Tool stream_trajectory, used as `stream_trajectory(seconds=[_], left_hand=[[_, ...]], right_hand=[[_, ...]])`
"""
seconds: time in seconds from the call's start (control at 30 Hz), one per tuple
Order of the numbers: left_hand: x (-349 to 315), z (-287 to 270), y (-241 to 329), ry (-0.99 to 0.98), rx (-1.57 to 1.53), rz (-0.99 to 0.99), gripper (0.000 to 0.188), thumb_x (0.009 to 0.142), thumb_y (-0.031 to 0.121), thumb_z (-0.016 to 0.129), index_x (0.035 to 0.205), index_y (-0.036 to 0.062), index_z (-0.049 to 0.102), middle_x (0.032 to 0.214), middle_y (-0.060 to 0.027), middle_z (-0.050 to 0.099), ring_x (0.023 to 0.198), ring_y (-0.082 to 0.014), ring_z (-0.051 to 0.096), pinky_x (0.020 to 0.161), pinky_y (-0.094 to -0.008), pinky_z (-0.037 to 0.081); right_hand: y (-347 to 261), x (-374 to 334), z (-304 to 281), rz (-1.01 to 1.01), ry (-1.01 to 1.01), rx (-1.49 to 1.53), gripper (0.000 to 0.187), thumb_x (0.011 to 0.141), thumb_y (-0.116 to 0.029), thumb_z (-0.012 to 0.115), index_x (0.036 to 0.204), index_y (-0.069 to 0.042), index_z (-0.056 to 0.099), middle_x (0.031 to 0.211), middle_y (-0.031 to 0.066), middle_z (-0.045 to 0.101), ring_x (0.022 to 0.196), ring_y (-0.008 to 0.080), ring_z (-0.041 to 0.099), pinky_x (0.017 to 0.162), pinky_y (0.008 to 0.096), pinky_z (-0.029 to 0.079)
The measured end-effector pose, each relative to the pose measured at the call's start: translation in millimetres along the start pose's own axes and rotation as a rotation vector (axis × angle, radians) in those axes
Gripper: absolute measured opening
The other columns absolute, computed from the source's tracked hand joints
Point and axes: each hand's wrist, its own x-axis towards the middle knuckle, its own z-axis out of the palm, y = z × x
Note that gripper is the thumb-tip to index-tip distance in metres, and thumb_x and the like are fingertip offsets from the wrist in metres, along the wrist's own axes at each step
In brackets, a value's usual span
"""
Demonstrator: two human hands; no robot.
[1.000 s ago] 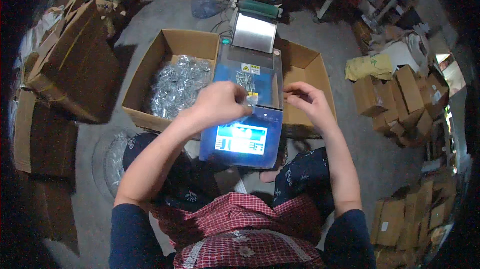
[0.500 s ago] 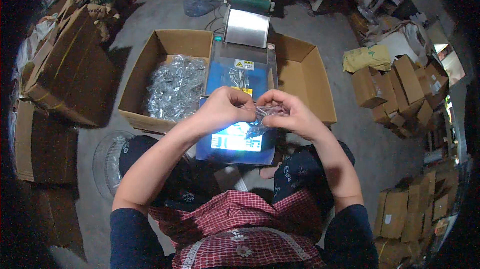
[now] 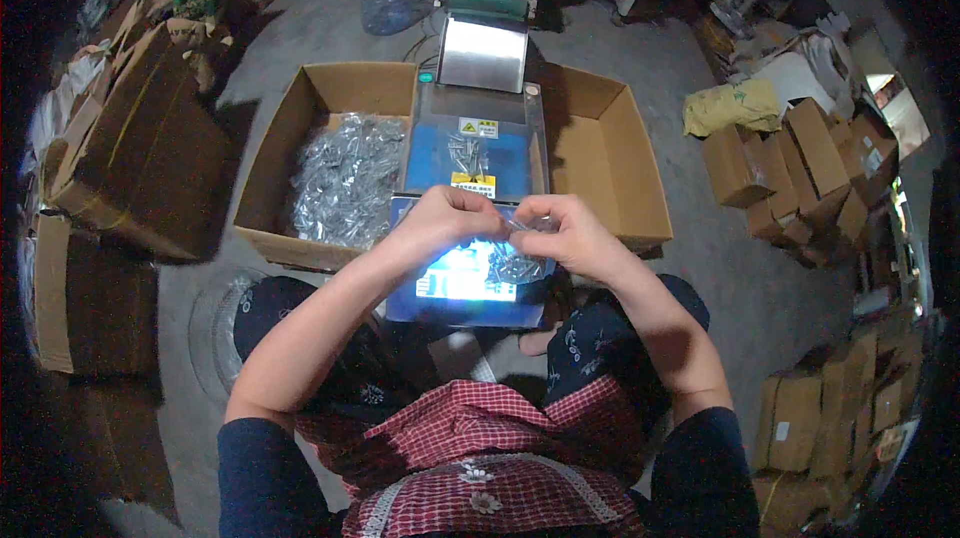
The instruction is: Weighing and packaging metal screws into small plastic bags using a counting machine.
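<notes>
In front of me, a small clear plastic bag of metal screws point(image 3: 517, 266) hangs over the lit screen point(image 3: 465, 280) of a blue machine. My right hand point(image 3: 568, 231) pinches the top of the bag between thumb and fingers. Close beside it, my left hand point(image 3: 452, 219) is also closed in a pinch at the bag's upper edge; its fingertips are partly hidden. Just beyond my hands, several loose screws point(image 3: 467, 153) show behind the machine's clear front, over a blue surface.
Left of the machine, an open cardboard box point(image 3: 262, 193) holds many small clear bags of hardware. Another open cardboard box point(image 3: 610, 158) stands at its right. A shiny metal plate point(image 3: 483, 53) rises at the machine's back. Stacked cartons point(image 3: 135, 138) line the left; more cartons point(image 3: 785, 178) stand right.
The bag has swung lower and hangs more openly below my right hand, screws gathered in it. My hands stay close together; the view has shifted slightly.
</notes>
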Motion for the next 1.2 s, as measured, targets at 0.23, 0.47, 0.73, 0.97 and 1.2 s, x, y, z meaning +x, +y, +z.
stream_trajectory(seconds=[0.23, 0.47, 0.73, 0.97, 1.2], left_hand=[[2, 1, 1, -0.024, -0.123, 0.023, 0.012, 0.082, 0.016, 0.065, 0.083, 0.0051, 0.07, 0.073, 0.0037, 0.063, 0.061, -0.0029, 0.051, 0.055, -0.019, 0.037], [1, 0, 2, -0.061, -0.101, 0.018, 0.014, 0.082, 0.019, 0.064, 0.082, 0.0054, 0.069, 0.072, 0.0045, 0.06, 0.06, -0.0024, 0.048, 0.054, -0.0188, 0.034], [2, 0, -2, -0.061, -0.116, -0.018, 0.016, 0.082, 0.018, 0.063, 0.088, 0.0053, 0.07, 0.071, 0.0048, 0.06, 0.058, -0.0023, 0.046, 0.052, -0.0191, 0.032], [-2, 2, 3, -0.05, -0.165, -0.056, 0.016, 0.08, 0.014, 0.065, 0.084, -0.0008, 0.069, 0.08, -0.0032, 0.065, 0.071, -0.0083, 0.057, 0.064, -0.0216, 0.043], [-2, 1, 1, -0.031, -0.133, -0.033, 0.018, 0.081, 0.015, 0.064, 0.087, -0.0014, 0.07, 0.082, -0.0049, 0.067, 0.074, -0.0101, 0.06, 0.069, -0.0228, 0.046]], right_hand=[[-4, -6, 6, 0.0, 0.098, 0.309, 0.017, 0.082, -0.013, 0.07, 0.093, 0.0, 0.067, 0.082, -0.0001, 0.064, 0.075, 0.0073, 0.058, 0.069, 0.0254, 0.047], [-1, -5, 2, 0.102, -0.009, 0.462, 0.017, 0.08, -0.01, 0.069, 0.095, -0.001, 0.067, 0.087, 0.0003, 0.065, 0.079, 0.0082, 0.059, 0.074, 0.0242, 0.046], [15, -1, 8, 0.048, 0.037, 0.473, 0.015, 0.084, -0.008, 0.065, 0.098, -0.002, 0.064, 0.088, 0.0019, 0.067, 0.081, 0.0085, 0.061, 0.074, 0.0233, 0.048], [12, -2, 10, 0.038, 0.061, 0.434, 0.01, 0.084, -0.008, 0.066, 0.092, -0.004, 0.063, 0.084, -0.0002, 0.064, 0.077, 0.0066, 0.058, 0.071, 0.0224, 0.046], [10, -3, 11, 0.056, 0.038, 0.522, 0.011, 0.083, -0.007, 0.067, 0.093, -0.004, 0.063, 0.086, 0.0012, 0.066, 0.078, 0.0076, 0.061, 0.073, 0.0221, 0.047]])
